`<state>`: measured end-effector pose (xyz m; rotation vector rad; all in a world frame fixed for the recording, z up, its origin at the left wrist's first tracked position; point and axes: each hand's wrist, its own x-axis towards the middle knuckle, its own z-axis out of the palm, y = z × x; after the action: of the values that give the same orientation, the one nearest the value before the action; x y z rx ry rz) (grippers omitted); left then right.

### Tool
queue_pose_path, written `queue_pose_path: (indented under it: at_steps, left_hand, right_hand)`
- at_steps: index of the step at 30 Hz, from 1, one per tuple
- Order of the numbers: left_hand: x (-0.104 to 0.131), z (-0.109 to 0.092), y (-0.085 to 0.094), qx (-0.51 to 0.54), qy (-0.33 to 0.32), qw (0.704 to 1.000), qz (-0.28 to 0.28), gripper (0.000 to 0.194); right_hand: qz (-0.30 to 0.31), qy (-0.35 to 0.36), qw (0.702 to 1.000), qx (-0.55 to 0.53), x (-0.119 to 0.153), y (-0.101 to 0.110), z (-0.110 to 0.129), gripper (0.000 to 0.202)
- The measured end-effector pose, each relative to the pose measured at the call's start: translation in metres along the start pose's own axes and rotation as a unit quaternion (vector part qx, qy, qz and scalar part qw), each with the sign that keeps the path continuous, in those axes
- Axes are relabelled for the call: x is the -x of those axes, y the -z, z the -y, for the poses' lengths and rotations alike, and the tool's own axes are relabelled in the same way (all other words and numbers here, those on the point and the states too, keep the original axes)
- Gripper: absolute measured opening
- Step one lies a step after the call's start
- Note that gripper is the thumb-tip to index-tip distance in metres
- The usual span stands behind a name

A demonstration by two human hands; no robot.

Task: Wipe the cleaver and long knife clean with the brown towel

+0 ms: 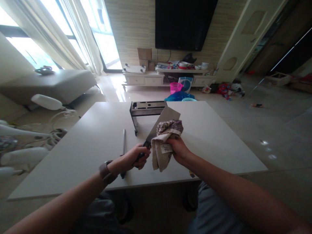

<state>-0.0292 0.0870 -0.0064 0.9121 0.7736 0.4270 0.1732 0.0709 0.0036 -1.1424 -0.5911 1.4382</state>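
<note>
My left hand [141, 156] is closed round the black handle of a cleaver [162, 121], whose wide blade points up and to the right above the table. In my right hand [179, 149] is a bunched beige and brown cloth [162, 156], held against the blade and covering part of its right side. A white label shows on the cloth. Left of the cleaver, a sharpening steel or slim knife [124, 143] with a dark handle lies on the table, partly behind my left wrist. Beyond the blade stands a metal and black knife rack [148, 109].
The white table [92, 139] spreads in front of me, with a small yellow and black item [192, 174] at its near edge. Past the far edge are a blue bag [179, 96] and a pink basket [175, 87]. White lamp arms [24, 131] stand close on the left.
</note>
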Motion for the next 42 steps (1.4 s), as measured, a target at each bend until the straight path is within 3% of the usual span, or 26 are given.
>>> queue_pose_path:
  at_steps: [32,42]
  left_hand:
    - [-0.003,0.004,0.006,-0.008,0.009,1.000,-0.002,0.024]
    - [0.009,-0.006,0.004,-0.041,0.045,0.998,0.022,0.024]
  right_hand:
    - [-0.007,0.012,1.000,0.001,-0.006,0.003,-0.002,0.038]
    - [-0.050,0.068,0.996,-0.025,-0.033,0.026,0.026,0.036]
